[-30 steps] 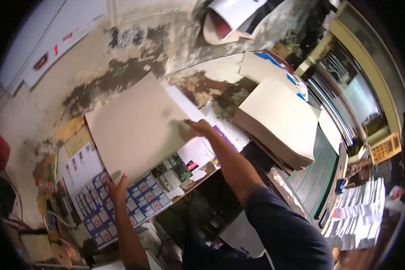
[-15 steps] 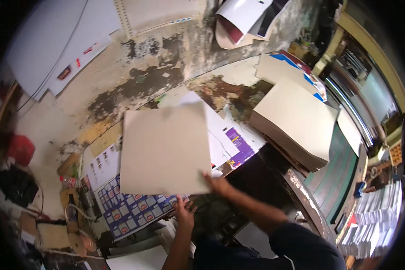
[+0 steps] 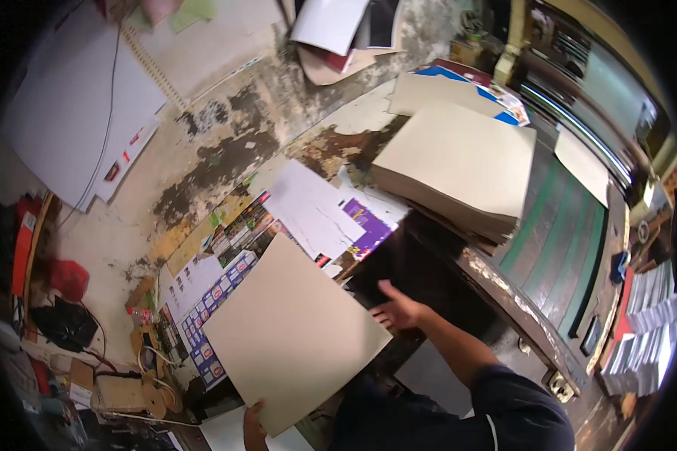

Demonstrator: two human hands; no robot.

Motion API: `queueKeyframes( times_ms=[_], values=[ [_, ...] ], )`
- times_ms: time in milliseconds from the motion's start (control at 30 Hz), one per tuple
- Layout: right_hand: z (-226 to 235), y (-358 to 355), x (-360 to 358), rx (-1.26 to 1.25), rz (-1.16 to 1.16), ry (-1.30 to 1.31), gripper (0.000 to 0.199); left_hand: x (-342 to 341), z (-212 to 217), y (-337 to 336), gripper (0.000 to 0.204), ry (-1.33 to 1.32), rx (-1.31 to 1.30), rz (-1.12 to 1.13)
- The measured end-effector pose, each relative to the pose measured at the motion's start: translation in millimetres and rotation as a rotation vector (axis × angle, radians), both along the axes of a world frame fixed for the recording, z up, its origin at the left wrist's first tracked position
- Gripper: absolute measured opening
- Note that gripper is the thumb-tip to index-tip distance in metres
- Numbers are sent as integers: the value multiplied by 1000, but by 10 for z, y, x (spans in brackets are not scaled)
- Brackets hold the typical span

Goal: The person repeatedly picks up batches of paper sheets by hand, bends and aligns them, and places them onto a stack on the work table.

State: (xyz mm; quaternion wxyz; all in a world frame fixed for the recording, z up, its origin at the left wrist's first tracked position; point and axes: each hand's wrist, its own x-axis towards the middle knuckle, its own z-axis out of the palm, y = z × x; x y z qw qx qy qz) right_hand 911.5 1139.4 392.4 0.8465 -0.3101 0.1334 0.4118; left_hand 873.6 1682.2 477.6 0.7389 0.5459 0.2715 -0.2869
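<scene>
A large beige cardboard sheet (image 3: 297, 338) is tilted in front of me, one corner pointing toward the wall. My left hand (image 3: 255, 418) grips its near left edge, thumb on top and the other fingers hidden beneath. At the right-hand corner is my right hand (image 3: 400, 308), open, its thumb raised and fingers stretched toward the edge. Whether those fingertips touch the sheet I cannot tell. Partly covered by the sheet lies a blue printed sheet (image 3: 203, 338) with repeated small panels.
A thick stack of beige boards (image 3: 459, 161) sits to the right, beside a machine bed with green stripes (image 3: 553, 240). White paper (image 3: 308, 203) and a purple print (image 3: 367, 229) lie along the stained wall. Bundled papers (image 3: 643, 338) stand far right; a wooden spool (image 3: 156, 400) is at lower left.
The cardboard sheet has turned and come nearer to me. My left hand has shifted down and left with it; my right hand has opened and moved off its corner. The view has swung right.
</scene>
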Motion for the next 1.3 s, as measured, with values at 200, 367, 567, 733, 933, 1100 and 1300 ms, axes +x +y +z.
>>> queueKeyframes(
  times_ms=[200,367,567,733,933,1100,1300],
  values=[
    [860,816,566,-1134,292,-622,96,74,-206,116,61,-312,249,185],
    [1366,148,137,-1254,44,-601,86,754,454,-1043,69,-363,425,54],
    [2553,-828,-288,-1395,-473,-163,71,1919,1094,-2116,80,-511,522,-187],
    [2870,-1607,-111,-1752,-1079,35,72,3655,1422,-4113,73,-757,543,-529],
    [2868,-2963,-220,-1624,-1229,157,79,4350,1445,-6636,78,-1003,274,-834],
    [1903,-3409,-194,-1752,-998,419,84,4721,478,-7226,98,-861,874,-1156],
    [2059,-3357,-219,-1500,-1020,500,86,4606,515,-7142,98,-625,380,-1171]
  ],
)
